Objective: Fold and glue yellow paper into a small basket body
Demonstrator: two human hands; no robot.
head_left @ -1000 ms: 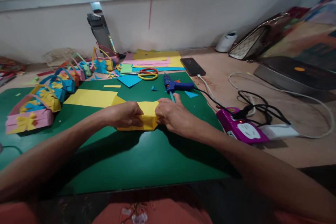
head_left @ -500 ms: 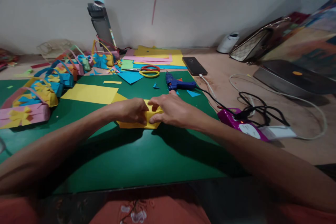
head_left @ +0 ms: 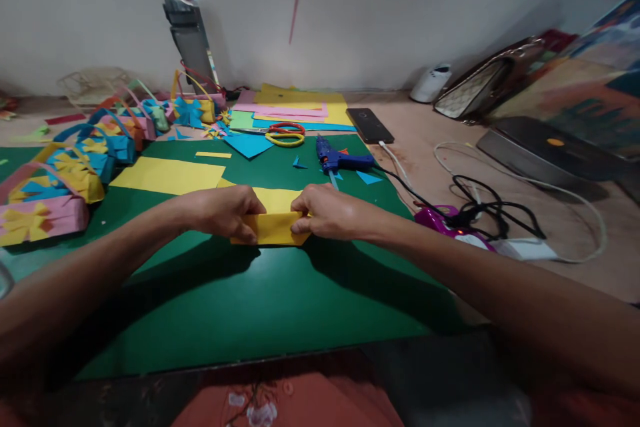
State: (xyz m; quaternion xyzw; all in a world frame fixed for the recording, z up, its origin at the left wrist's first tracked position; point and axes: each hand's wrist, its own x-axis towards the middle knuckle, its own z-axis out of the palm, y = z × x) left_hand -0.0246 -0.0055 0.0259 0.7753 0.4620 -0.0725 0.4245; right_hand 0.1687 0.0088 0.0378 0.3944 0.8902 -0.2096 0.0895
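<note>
A folded sheet of yellow paper [head_left: 275, 229] rests on the green mat [head_left: 250, 320], its near side turned up in a flat band. My left hand [head_left: 227, 210] grips the paper's left end, thumb in front and fingers behind. At the right end, my right hand [head_left: 325, 210] pinches it the same way. Both palms hide parts of the sheet. Just beyond my right hand lies a blue glue gun [head_left: 343, 159]. A second yellow sheet [head_left: 167, 175] is flat on the mat, past my left forearm.
Several paper baskets with bows [head_left: 45, 213] line the left side. Scissors [head_left: 285, 134] and stacked coloured paper [head_left: 300, 107] lie at the back, near a phone [head_left: 370, 125]. On the right are a purple power strip [head_left: 435, 215], tangled cables and a dark case [head_left: 545, 153].
My hands have moved apart, from the paper's middle to its two ends. The yellow band between them now shows flat and unbroken. The view has shifted slightly.
</note>
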